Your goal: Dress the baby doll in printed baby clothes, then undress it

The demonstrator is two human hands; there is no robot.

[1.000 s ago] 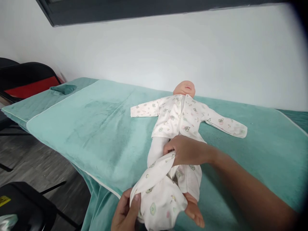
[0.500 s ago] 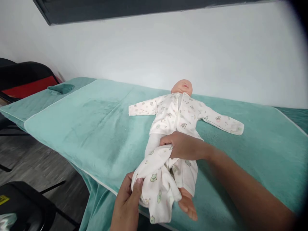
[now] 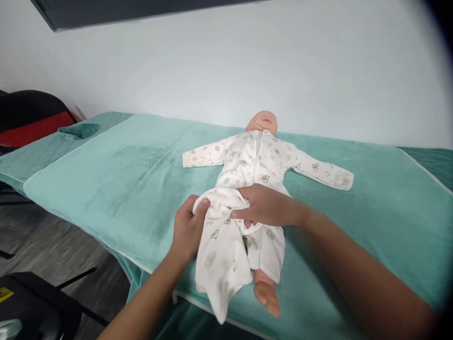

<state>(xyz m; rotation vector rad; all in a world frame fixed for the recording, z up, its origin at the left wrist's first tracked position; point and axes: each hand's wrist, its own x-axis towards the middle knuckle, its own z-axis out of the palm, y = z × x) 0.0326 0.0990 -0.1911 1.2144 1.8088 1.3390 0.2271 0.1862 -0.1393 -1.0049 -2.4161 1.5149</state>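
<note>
A baby doll point(image 3: 264, 123) lies on its back, wearing a white printed long-sleeved top point(image 3: 244, 158) with its arms spread. White printed baby pants point(image 3: 219, 255) cover its legs. My left hand point(image 3: 189, 224) pinches the waistband at the doll's hip on the left of the view. My right hand point(image 3: 264, 205) grips the front of the same waistband near the middle of the doll's belly. One bare foot point(image 3: 267, 293) sticks out of the pant leg on the right. The other pant leg hangs past the table edge, and the foot on that side is hidden.
A green cloth point(image 3: 116, 189) covers the table, with its front edge just below the doll's feet. A white wall point(image 3: 212, 71) stands behind. Black chairs point(image 3: 35, 302) are at the lower left, and another with a red patch point(image 3: 35, 130) is at the far left.
My left hand has moved up from the doll's leg to its hip, drawing the pants up over the thigh. The right hand has stayed near the belly.
</note>
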